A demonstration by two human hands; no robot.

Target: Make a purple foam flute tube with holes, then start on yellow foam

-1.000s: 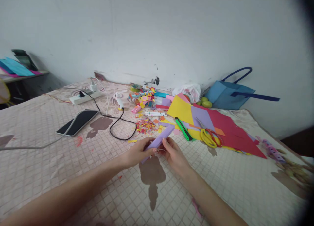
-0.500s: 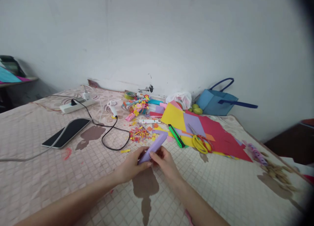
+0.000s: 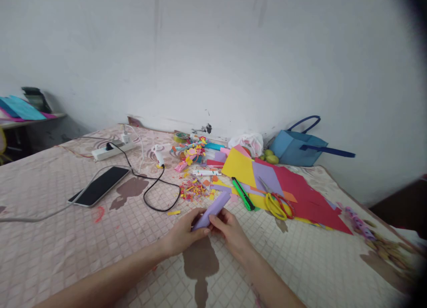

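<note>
A lavender rolled or folded sheet of craft foam or paper (image 3: 215, 207) slants up and to the right between my hands, above the near part of the table. My left hand (image 3: 187, 230) grips its lower end, thumb in front and fingers behind. My right hand (image 3: 227, 225) pinches its right side near the middle, with the fingertips partly hidden behind it. Beyond it lie small cut scraps (image 3: 193, 188) in yellow, red and orange. A green box cutter (image 3: 243, 193) and yellow-and-red-handled scissors (image 3: 276, 204) lie to the right.
Coloured sheets (image 3: 300, 192) spread at the right, near a blue bag (image 3: 296, 147). A white glue gun (image 3: 158, 156) with a looping black cord stands at the back. On the left are a phone (image 3: 100, 187) and a power strip (image 3: 113, 151). A patterned cloth (image 3: 133, 237) covers the table.
The whole scene has shifted slightly right and down as my head moved. Both hands keep the lavender piece in nearly the same hold.
</note>
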